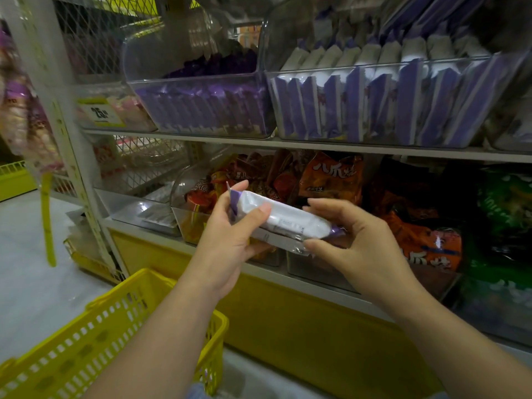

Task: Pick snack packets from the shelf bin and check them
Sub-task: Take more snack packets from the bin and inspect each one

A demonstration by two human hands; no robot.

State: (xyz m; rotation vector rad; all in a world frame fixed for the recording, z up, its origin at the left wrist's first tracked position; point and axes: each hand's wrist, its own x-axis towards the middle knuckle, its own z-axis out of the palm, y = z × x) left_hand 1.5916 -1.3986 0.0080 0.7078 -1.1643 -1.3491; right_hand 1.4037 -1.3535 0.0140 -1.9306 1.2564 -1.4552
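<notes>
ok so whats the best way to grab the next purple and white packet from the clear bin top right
Pinch one purple and white packet by its white top end, coming from above and in front. They stand on edge in a tight row, tops above the bin's front rim, lower parts walled in. Free the right hand from the held packet first.

Dim, soft lighting, glare on clear bins (201, 79), edges blurred and warped

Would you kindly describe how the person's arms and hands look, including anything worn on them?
Both forearms are bare to the frame's edge; no sleeves, gloves, watch or bracelet show. The left hand and right hand carry no visible rings. Visible nails look short.
</notes>
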